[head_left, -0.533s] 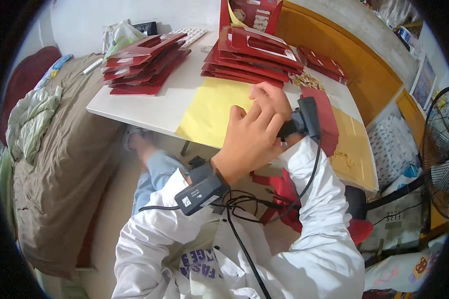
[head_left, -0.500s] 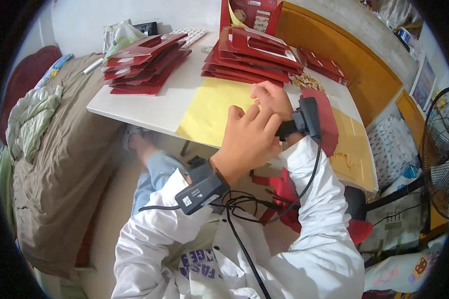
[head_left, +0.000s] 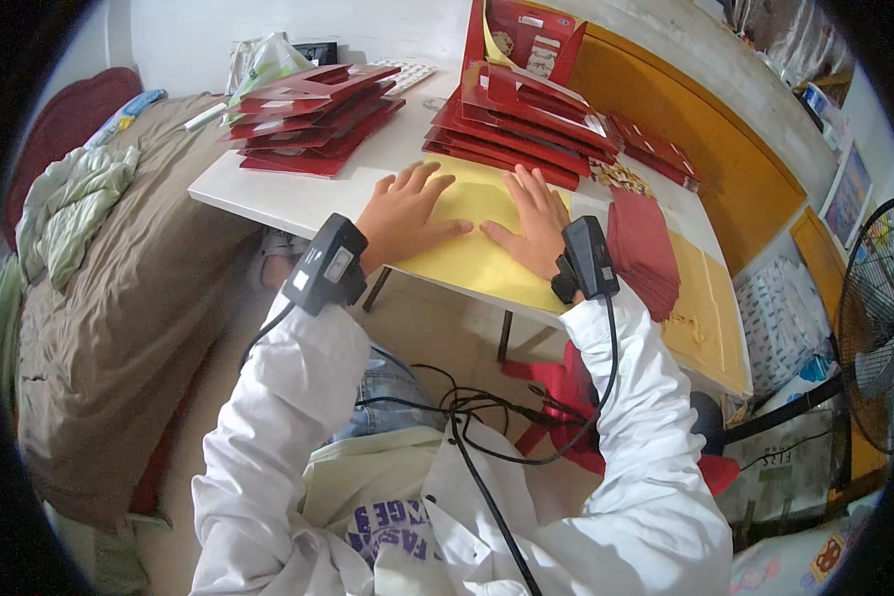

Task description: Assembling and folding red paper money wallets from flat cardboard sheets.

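Observation:
A bright yellow sheet (head_left: 467, 204) lies at the front edge of the white table (head_left: 228, 184). My left hand (head_left: 405, 214) is over its left part with fingers spread, holding nothing. Over the right part is my right hand (head_left: 531, 223), also open, its fingers stretched away from me. Whether the palms touch the sheet, I cannot tell. Just behind the sheet rises a stack of red folded card pieces (head_left: 517, 124). Beside my right wrist sits a pile of dark red paper (head_left: 644, 248).
Another red card stack (head_left: 313, 119) stands at the back left. Small gold pieces (head_left: 621, 177) and a flat red stack (head_left: 656, 149) are to the right. A yellowish board (head_left: 710, 308) covers the table's right end. Black cables (head_left: 467, 397) hang before me; a fan (head_left: 874, 318) stands at right.
My hands were close together, the left crossing near the right wrist, fingers curled. Now they are apart, with fingers extended over the yellow sheet; the left has moved left and away from me.

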Tool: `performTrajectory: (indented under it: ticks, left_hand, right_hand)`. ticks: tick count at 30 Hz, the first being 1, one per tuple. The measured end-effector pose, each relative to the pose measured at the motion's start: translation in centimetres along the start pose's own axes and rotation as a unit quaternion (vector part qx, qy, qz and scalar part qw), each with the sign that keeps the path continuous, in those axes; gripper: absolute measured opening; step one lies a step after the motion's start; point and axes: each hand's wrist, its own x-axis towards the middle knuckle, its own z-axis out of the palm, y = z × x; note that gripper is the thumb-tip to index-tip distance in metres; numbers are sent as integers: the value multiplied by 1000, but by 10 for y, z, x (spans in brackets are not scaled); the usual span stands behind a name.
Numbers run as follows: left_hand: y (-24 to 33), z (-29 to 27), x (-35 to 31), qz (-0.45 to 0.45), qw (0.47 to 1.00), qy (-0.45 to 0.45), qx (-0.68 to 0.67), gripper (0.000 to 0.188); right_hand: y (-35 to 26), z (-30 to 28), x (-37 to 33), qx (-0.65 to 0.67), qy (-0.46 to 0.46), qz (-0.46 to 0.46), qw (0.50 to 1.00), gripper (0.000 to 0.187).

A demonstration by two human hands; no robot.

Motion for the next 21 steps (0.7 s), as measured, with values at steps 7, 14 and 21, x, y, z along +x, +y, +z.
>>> performTrajectory:
  ticks: [7, 14, 21]
  left_hand:
    - [-2, 7, 9, -43, 994, -102, 12, 97]
    - [-1, 2, 9, -68, 982, -174, 39, 90]
    - [0, -2, 7, -65, 986, -150, 26, 85]
  right_hand:
    - [6, 1, 2, 41, -184, 85, 978, 83]
    - [5, 3, 5, 46, -222, 96, 969, 77]
    - [2, -4, 3, 49, -219, 96, 970, 75]
